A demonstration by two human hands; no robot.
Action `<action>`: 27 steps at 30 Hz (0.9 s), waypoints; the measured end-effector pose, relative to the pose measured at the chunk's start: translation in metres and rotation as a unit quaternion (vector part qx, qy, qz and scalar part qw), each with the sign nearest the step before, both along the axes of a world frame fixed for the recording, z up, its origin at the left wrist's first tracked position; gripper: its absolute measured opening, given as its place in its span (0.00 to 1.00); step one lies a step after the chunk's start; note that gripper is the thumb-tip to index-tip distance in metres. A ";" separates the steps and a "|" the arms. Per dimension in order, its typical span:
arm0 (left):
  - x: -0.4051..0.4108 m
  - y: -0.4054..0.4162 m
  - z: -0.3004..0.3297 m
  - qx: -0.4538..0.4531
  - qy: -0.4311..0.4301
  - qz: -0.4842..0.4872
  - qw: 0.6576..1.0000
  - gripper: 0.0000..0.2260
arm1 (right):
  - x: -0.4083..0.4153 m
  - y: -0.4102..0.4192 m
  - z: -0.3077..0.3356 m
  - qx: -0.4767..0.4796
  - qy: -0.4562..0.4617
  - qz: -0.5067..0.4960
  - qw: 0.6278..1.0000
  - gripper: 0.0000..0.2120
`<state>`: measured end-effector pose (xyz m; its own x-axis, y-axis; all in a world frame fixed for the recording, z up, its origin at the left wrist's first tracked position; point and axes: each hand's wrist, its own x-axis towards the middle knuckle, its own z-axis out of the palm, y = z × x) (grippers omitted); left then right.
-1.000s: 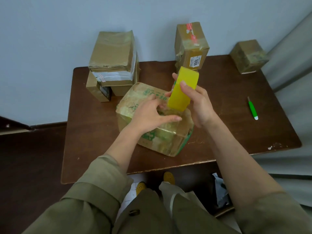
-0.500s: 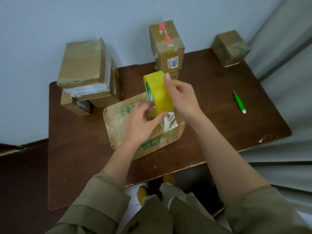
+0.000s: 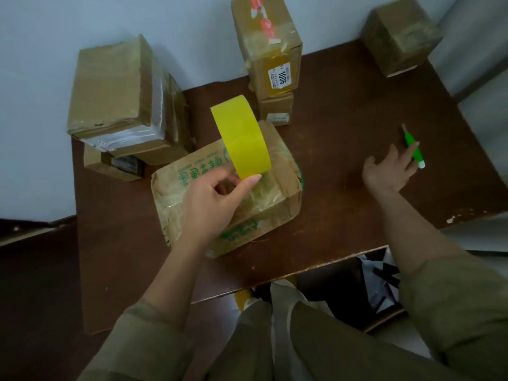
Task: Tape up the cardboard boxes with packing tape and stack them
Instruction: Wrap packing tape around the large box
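A cardboard box with green print lies in the middle of the brown table. Above it my left hand holds a yellow roll of packing tape upright, thumb and fingers round its lower edge. My right hand is out to the right over the table with its fingers spread, their tips at a green and white cutter. Whether it touches the cutter is unclear.
A stack of taped boxes stands at the back left over a smaller box. A tall box with a 1006 label sits on a small box at the back middle. Another box is at the back right corner.
My right hand has let go of the tape roll and moved right to the green cutter. My left hand now holds the roll alone. The view has shifted closer.
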<state>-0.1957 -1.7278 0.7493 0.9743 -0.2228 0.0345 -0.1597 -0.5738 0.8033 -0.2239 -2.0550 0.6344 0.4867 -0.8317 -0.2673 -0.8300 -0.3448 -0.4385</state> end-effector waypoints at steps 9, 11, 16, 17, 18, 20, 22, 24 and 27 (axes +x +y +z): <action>-0.010 -0.004 -0.007 0.034 -0.029 -0.001 0.999 0.20 | 0.010 -0.025 -0.012 0.041 0.041 -0.015 0.998 0.27; -0.011 -0.007 -0.005 0.046 -0.028 0.006 0.999 0.22 | 0.008 -0.027 -0.014 0.050 0.048 -0.020 0.997 0.27; -0.015 -0.016 -0.001 0.044 -0.051 0.006 0.998 0.19 | 0.005 -0.025 -0.017 0.046 0.047 -0.014 0.998 0.27; -0.017 -0.020 -0.002 0.048 -0.055 0.007 0.997 0.19 | 0.005 -0.023 -0.018 0.044 0.045 -0.012 0.998 0.27; -0.018 -0.024 -0.002 0.054 -0.060 0.007 0.997 0.19 | 0.005 -0.021 -0.018 0.042 0.044 -0.009 0.998 0.27; -0.020 -0.031 -0.004 0.069 -0.071 0.006 0.995 0.19 | 0.004 -0.016 -0.020 0.038 0.045 -0.005 0.998 0.28; -0.018 -0.034 -0.003 0.069 -0.074 0.005 0.995 0.19 | 0.002 -0.010 -0.023 0.038 0.044 -0.002 0.998 0.28; -0.015 -0.033 -0.003 0.061 -0.069 0.000 0.996 0.19 | -0.001 -0.001 -0.025 0.037 0.038 0.001 0.999 0.28; -0.016 -0.033 -0.002 0.061 -0.068 0.002 0.996 0.19 | -0.004 0.005 -0.026 -0.001 0.011 0.013 1.000 0.26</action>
